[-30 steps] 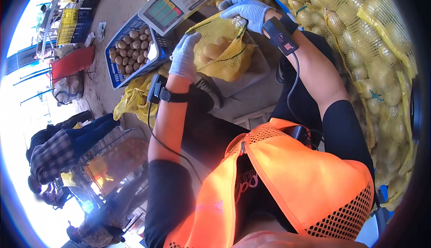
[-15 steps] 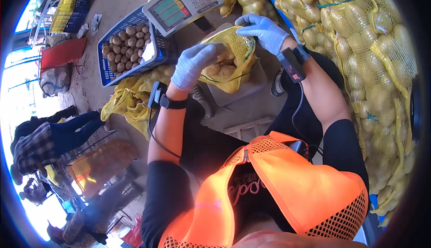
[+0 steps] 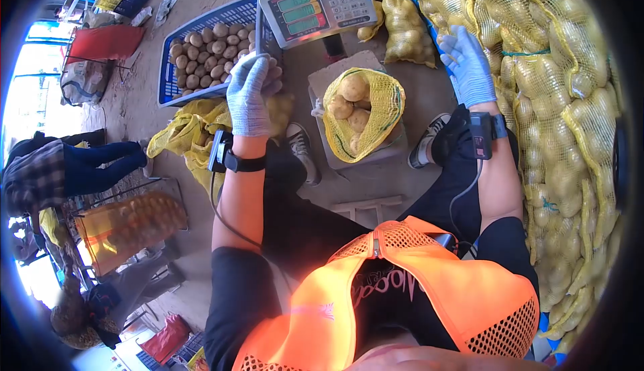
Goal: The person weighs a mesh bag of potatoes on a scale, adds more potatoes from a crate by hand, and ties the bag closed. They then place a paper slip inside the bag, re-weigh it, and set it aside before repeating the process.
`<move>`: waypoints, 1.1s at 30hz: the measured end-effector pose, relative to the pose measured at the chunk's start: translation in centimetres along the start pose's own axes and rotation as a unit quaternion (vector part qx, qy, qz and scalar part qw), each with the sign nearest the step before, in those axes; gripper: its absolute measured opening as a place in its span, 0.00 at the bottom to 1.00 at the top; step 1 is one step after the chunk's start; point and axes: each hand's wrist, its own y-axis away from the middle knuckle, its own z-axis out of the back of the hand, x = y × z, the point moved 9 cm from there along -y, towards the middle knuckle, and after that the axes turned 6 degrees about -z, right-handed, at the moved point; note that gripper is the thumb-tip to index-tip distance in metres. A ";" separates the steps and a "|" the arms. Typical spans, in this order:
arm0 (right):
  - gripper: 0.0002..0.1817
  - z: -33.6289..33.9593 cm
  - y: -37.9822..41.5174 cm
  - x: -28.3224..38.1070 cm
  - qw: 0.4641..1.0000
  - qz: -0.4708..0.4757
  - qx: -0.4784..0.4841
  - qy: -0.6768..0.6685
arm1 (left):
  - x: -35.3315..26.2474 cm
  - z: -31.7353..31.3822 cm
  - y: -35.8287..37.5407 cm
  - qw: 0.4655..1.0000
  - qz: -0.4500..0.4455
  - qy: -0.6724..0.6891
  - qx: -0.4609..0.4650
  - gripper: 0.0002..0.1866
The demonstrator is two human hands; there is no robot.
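I have the open mesh bag [image 3: 396, 113] as my landmark: it sits upright on the scale platform [image 3: 323, 144] in front of me, between my shoes, its mouth spread wide enough to show the potatoes [image 3: 353, 88] inside. Neither hand touches it. My right hand [image 3: 466, 66] is off to its right, fingers released and slightly curled, near the stacked potato sacks [image 3: 537, 82]. My left hand [image 3: 249, 99] is left of it, close to the blue crate [image 3: 161, 89], its fingers bent; I can't tell whether they grip anything. For handling the bag well, I'd judge it best to hold the rim by opposite sides, so the loose netting doesn't fold over the potatoes, and to leave it resting squarely, clear of my legs. Beyond it stands the lit scale display [image 3: 298, 10], its figures too blurred for me to read. That overhanging head and the crate crowd my reach forward and left; the crumpled yellow netting [image 3: 184, 133] left of the bag could snag, and the sacks narrow the right side.
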 end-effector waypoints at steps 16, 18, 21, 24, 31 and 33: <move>0.08 -5.9 6.7 -6.6 0.987 -0.088 0.104 -0.089 | 5.9 -5.6 6.2 0.907 -0.002 -0.353 0.229 0.24; 0.03 -2.5 4.6 -6.4 0.951 -0.154 0.143 -0.227 | 4.2 -5.3 6.3 0.962 0.043 -0.185 0.194 0.18; 0.05 -3.8 6.8 -5.1 0.994 -0.101 0.044 -0.024 | 4.0 -5.2 7.1 0.966 0.084 -0.155 0.188 0.20; 0.04 -5.0 6.1 -4.9 0.982 -0.045 0.083 0.165 | 5.6 -5.4 6.3 0.958 0.121 -0.142 0.217 0.23; 0.07 -6.0 3.4 -4.7 0.980 -0.007 0.113 0.161 | 6.2 -3.2 2.2 0.922 0.117 -0.288 0.229 0.24; 0.07 -6.3 2.9 -5.1 0.978 -0.029 0.139 0.154 | 4.4 -1.4 -1.4 0.943 0.011 -0.276 0.186 0.19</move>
